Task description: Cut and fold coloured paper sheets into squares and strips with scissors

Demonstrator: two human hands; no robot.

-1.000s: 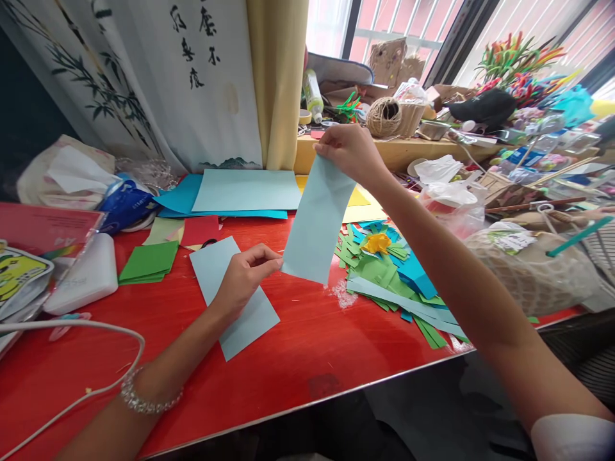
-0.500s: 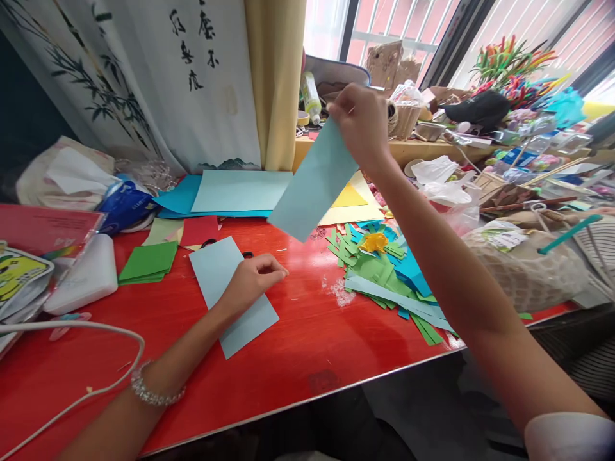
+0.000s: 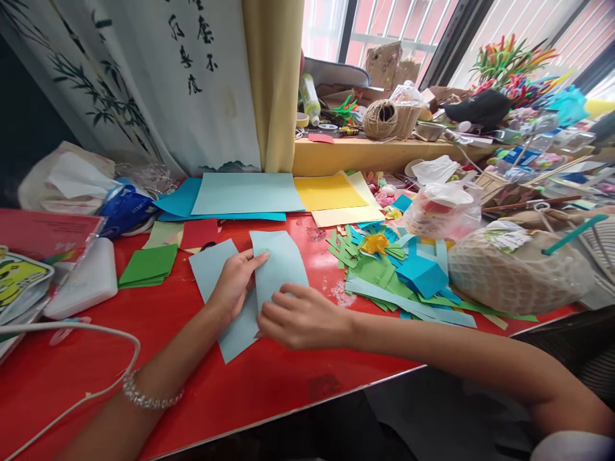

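A pale blue sheet of paper (image 3: 280,259) is held slightly bent above the red table, between both hands. My left hand (image 3: 235,282) pinches its left edge, thumb on the front face. My right hand (image 3: 300,317) is closed at its lower edge, fingers curled; the fingertips are partly hidden. Beneath my left hand lies a second pale blue sheet (image 3: 237,342) on the table, partly covered by the hand and the held sheet. Just behind it, a black scissor handle (image 3: 208,246) peeks out.
Green paper squares (image 3: 148,264) lie at left, near a white cable (image 3: 137,346). Larger blue (image 3: 250,192) and yellow sheets (image 3: 331,191) rest at the back. Green and blue scraps (image 3: 384,275) are heaped at right, beside a netted bag (image 3: 519,269). Twine (image 3: 379,120) sits on the ledge.
My right hand has come down from in front of the ledge, bringing the pale blue sheet over the table. My left hand has risen slightly and now grips that sheet's left edge.
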